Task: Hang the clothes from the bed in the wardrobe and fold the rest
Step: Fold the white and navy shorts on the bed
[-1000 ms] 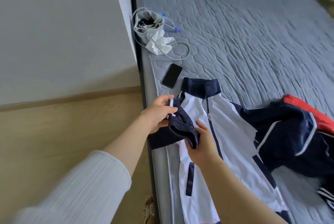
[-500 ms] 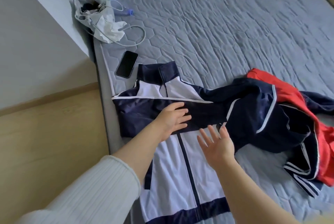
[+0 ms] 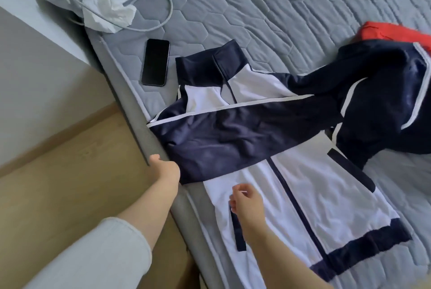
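Jacket (image 3: 256, 139), grey quilted bed (image 3: 256, 8), wooden floor (image 3: 70, 172)

The jacket (image 3: 291, 190) is smooth, faintly shiny cloth; the bed (image 3: 268, 8) cover is matt quilted fabric. The phone (image 3: 155, 62) has a glossy glass face, the tissue (image 3: 109, 6) is crumpled paper, and the floor (image 3: 70, 172) looks like matt wood

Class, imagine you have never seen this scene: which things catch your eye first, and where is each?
The white and navy jacket lies flat along the near edge of the bed, one navy sleeve folded across its chest. The left hand grips its edge; the right hand hovers above. A black phone lies beside the collar.
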`<move>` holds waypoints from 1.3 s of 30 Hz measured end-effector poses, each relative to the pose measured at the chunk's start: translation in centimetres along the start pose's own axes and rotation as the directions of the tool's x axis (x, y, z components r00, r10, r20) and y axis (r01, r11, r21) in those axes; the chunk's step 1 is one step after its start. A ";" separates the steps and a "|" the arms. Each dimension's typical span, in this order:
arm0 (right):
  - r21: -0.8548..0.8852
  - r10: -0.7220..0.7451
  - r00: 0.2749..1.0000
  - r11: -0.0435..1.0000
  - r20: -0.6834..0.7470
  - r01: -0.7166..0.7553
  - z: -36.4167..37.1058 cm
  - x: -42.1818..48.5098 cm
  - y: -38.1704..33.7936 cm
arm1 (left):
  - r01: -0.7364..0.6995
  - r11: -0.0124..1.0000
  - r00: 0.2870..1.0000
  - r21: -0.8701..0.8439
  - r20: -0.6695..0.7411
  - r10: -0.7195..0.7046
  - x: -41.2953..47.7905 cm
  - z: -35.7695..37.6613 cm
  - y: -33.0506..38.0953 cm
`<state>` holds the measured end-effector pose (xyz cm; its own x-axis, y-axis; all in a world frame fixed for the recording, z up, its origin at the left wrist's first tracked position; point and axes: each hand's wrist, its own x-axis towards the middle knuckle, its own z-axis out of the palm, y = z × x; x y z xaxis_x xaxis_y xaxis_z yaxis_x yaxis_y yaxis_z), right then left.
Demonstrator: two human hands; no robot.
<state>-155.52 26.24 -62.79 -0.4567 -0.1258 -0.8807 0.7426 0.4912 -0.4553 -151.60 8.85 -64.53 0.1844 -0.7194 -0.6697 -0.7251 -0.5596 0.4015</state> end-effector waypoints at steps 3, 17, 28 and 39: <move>-0.292 -0.093 0.995 0.951 0.034 0.098 4.1 1.5 2.5 | -0.012 0.999 0.986 -0.044 0.166 0.019 3.5 0.3 -0.6; -0.820 -0.432 0.902 0.518 -0.007 0.242 8.2 4.7 0.2 | 0.255 0.844 0.832 -0.473 0.551 0.057 6.0 0.3 2.0; -0.668 -0.239 0.928 0.644 0.287 0.372 10.1 2.5 0.6 | -0.078 0.976 0.985 -0.205 0.134 0.107 6.7 -1.9 1.6; -0.578 -0.129 0.981 0.794 0.143 0.189 6.9 2.5 -0.2 | -0.098 0.988 0.995 0.123 -0.011 0.101 5.8 -3.2 0.6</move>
<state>-153.45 19.91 -65.78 -0.4738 -0.3105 -0.8241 0.2205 0.8642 -0.4523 -148.85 3.02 -66.20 0.1179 -0.7765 -0.6189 -0.8156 -0.4313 0.3857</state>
